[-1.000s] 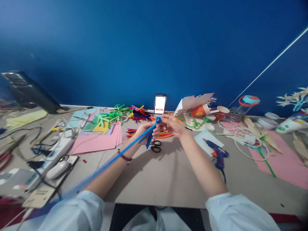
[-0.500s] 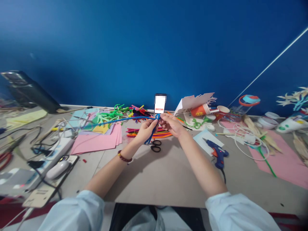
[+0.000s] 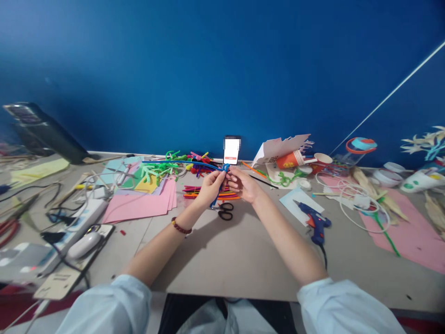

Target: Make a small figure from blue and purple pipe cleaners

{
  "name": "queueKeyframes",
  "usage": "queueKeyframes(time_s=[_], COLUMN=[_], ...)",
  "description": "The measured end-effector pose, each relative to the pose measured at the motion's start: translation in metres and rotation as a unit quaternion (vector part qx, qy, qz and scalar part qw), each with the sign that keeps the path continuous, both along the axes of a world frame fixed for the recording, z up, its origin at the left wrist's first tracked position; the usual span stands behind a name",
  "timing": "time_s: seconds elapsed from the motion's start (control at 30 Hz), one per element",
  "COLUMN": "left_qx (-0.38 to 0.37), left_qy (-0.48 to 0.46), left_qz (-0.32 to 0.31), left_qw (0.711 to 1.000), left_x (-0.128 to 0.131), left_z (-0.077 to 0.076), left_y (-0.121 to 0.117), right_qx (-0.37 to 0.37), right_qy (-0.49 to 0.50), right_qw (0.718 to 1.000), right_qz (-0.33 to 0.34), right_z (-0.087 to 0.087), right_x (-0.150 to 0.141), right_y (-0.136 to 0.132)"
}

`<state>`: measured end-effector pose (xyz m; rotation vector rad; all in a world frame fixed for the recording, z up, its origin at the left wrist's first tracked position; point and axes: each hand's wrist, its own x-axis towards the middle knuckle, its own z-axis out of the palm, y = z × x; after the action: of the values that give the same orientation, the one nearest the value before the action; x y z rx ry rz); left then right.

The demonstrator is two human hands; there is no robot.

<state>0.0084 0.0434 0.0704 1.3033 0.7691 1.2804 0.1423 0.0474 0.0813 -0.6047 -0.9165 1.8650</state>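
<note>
Blue pipe cleaners (image 3: 181, 162) are twisted into a small knot or loop between my fingertips, in front of a propped-up phone (image 3: 231, 150). My left hand (image 3: 210, 187) pinches them just below the knot; one long end runs out to the left and shorter ends hang under the palm. At the knot's right side my right hand (image 3: 246, 184) has its thumb and fingertips closed together on the blue strand. Exactly how the strands cross is too small to tell. Beneath the hands lie a bundle of pink and orange pipe cleaners (image 3: 194, 192) and black-handled scissors (image 3: 225, 211).
Green bent pipe cleaners (image 3: 162, 168) and pink paper sheets (image 3: 139, 205) lie to the left, with a power strip (image 3: 78, 225) nearer me. Over on the right are a blue glue gun (image 3: 316, 225), a coiled white cable (image 3: 361, 204) and an orange paper cup (image 3: 290, 160).
The long blue end has swung upward and straightened a little. My right hand has shifted slightly, its fingers curling differently beside the knot, while my left hand keeps its pinch.
</note>
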Motion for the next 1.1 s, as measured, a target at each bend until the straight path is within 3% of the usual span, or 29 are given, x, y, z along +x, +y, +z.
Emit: queueKeyframes(time_s=[0.3, 0.53, 1.1], left_qx=[-0.011, -0.019, 0.007], left_qy=[-0.019, -0.031, 0.005], left_qz=[-0.058, -0.062, -0.056], left_qw=[0.998, 0.997, 0.998], left_x=[-0.007, -0.002, -0.002], left_z=[0.003, 0.004, 0.006], left_y=[0.002, -0.002, -0.005], right_qx=[0.044, 0.055, -0.004], right_qy=[-0.035, -0.059, -0.010], right_qw=[0.998, 0.996, 0.999], right_qz=[-0.031, -0.029, -0.035], right_z=[0.003, 0.006, 0.007], right_x=[-0.002, 0.001, 0.002], right_y=[-0.003, -0.004, -0.001])
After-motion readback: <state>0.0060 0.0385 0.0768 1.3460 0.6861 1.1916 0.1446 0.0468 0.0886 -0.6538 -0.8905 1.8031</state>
